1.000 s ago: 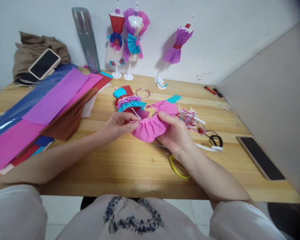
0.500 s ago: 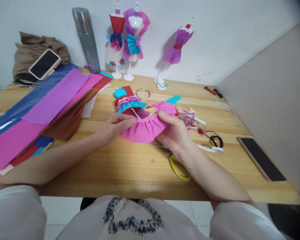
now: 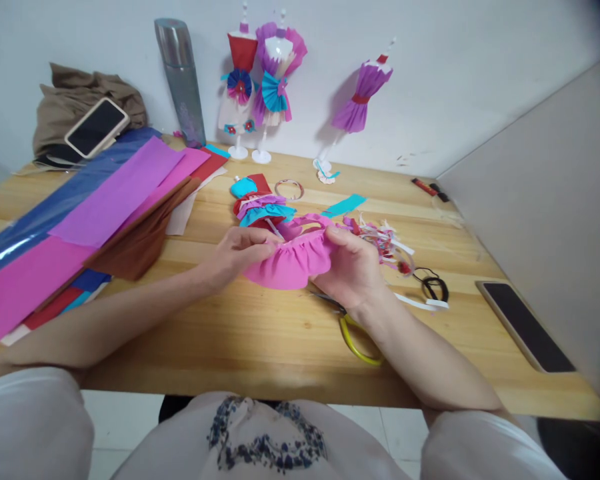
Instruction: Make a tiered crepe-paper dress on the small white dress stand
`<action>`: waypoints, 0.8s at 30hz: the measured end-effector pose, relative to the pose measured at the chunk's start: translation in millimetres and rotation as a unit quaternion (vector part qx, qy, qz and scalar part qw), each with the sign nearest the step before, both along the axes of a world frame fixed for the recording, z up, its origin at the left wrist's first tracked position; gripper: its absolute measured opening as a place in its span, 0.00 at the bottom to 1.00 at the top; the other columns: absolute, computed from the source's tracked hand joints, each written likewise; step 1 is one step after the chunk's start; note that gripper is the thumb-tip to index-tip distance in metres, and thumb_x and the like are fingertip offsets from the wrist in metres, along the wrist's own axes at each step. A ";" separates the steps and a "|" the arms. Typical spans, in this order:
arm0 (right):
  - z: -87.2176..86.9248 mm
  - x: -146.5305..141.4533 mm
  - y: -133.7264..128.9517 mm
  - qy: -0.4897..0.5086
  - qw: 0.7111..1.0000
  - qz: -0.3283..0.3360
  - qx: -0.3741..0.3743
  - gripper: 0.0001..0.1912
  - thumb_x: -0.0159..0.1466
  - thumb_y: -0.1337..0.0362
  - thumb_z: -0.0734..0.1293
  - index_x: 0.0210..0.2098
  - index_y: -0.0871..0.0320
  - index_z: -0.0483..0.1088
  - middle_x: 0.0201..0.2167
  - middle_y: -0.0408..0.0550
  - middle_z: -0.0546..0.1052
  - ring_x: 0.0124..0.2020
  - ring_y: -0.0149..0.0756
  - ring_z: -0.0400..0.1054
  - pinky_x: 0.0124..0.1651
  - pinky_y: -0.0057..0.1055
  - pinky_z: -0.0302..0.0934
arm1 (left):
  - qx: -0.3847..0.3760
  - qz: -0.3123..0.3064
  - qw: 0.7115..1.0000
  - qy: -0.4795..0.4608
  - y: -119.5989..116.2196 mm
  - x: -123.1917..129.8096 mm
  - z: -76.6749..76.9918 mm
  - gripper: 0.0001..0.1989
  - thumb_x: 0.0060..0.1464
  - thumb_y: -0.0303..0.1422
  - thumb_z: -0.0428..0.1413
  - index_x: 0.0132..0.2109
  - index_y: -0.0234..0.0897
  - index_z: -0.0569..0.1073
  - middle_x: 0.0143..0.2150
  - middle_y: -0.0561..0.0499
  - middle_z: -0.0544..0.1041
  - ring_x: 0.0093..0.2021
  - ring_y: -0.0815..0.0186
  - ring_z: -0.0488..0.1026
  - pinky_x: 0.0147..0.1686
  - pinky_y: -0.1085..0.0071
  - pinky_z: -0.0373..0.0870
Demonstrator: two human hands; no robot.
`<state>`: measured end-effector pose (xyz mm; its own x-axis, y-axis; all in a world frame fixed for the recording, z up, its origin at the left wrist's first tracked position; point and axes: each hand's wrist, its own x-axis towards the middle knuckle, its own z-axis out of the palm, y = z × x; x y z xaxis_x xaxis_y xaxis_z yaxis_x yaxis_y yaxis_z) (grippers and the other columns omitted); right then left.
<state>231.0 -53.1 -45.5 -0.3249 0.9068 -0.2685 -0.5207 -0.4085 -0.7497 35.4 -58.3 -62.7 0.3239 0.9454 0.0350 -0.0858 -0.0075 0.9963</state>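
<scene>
A gathered pink crepe-paper ruffle (image 3: 295, 265), curved into a ring-like shape, is held above the table between both hands. My left hand (image 3: 243, 253) pinches its gathered upper edge at the left. On the right, my right hand (image 3: 354, 263) grips the same edge between thumb and fingers; some of those fingers are hidden behind. Just beyond the ruffle lies a small dress form (image 3: 263, 203) on its side, dressed in red, purple and blue layers. Scissors with yellow handles (image 3: 355, 340) rest under my right wrist, partly covered.
Several coloured paper sheets (image 3: 120, 187) lie at the left, near a bottle (image 3: 183, 87) and a phone (image 3: 97, 127). Three dressed forms (image 3: 363, 97) stand by the wall. Right of my hand are paper scraps (image 3: 380, 237), a black cord (image 3: 434, 288) and another phone (image 3: 527, 327).
The ruffle's far part has curled lower and closer to a loop, and my hands have come slightly nearer each other. The whole view has shifted a little.
</scene>
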 end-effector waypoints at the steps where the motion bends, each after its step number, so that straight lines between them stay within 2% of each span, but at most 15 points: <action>1: -0.5 0.3 -0.1 -0.003 1.000 -0.001 -0.002 0.11 0.49 0.60 0.75 0.33 0.51 0.76 0.32 0.43 0.82 0.36 0.42 0.76 0.47 0.41 0.73 | 0.000 -0.003 1.000 -0.006 0.4 0.4 -0.1 0.09 0.47 0.38 0.62 0.30 0.36 0.79 0.30 0.51 0.76 0.32 0.67 0.70 0.33 0.71 0.63; 3: -1.1 1.0 -0.1 -0.007 1.000 0.000 -0.002 0.11 0.49 0.61 0.74 0.34 0.52 0.77 0.31 0.41 0.82 0.34 0.40 0.75 0.45 0.39 0.73 | 0.005 -0.006 1.000 -0.016 1.2 1.6 -0.8 0.08 0.45 0.34 0.62 0.33 0.36 0.81 0.29 0.52 0.77 0.31 0.67 0.70 0.33 0.71 0.63; 10: 2.3 0.5 -2.3 -0.007 0.999 0.019 -0.034 0.12 0.49 0.59 0.73 0.33 0.53 0.78 0.33 0.41 0.82 0.35 0.39 0.75 0.42 0.36 0.72 | 0.004 -0.010 0.999 -0.039 -1.0 6.1 4.4 0.03 0.42 0.30 0.60 0.27 0.35 0.79 0.25 0.54 0.75 0.27 0.70 0.67 0.29 0.74 0.61; 16: 3.2 -0.3 -4.2 0.002 0.999 0.040 -0.012 0.18 0.52 0.53 0.72 0.40 0.52 0.77 0.41 0.46 0.83 0.46 0.45 0.75 0.49 0.40 0.71 | -0.065 0.022 0.995 -0.068 -1.5 6.2 7.9 0.04 0.40 0.31 0.61 0.26 0.35 0.79 0.23 0.55 0.74 0.25 0.72 0.66 0.27 0.74 0.59; 19: -0.6 3.8 -2.8 -0.005 0.997 0.077 -0.019 0.21 0.55 0.46 0.72 0.42 0.52 0.76 0.39 0.46 0.83 0.40 0.43 0.76 0.43 0.39 0.71 | -0.081 0.049 0.991 -0.092 -0.7 6.0 7.4 0.03 0.38 0.31 0.62 0.24 0.35 0.78 0.22 0.55 0.74 0.24 0.73 0.65 0.26 0.74 0.58; 22: -5.3 6.4 -2.2 -0.011 0.993 0.119 -0.001 0.25 0.56 0.40 0.71 0.42 0.53 0.75 0.33 0.46 0.82 0.32 0.39 0.75 0.36 0.36 0.69 | -0.088 0.078 0.987 -0.114 -1.0 6.2 7.8 0.05 0.40 0.32 0.64 0.27 0.36 0.78 0.25 0.54 0.75 0.26 0.71 0.68 0.28 0.74 0.62; 24: -7.7 5.5 -3.7 -0.015 0.991 0.134 0.012 0.28 0.54 0.37 0.71 0.39 0.54 0.75 0.29 0.46 0.80 0.30 0.38 0.74 0.35 0.33 0.68 | -0.087 0.087 0.984 -0.130 -2.1 6.4 7.9 0.05 0.41 0.32 0.65 0.28 0.36 0.79 0.26 0.54 0.76 0.27 0.70 0.69 0.29 0.72 0.65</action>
<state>236.5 -56.7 -53.1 -0.5465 0.7956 -0.2615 -0.3737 -0.5111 -0.7740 41.8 -60.4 -54.8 0.1576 0.9849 -0.0717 -0.3497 0.1236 0.9287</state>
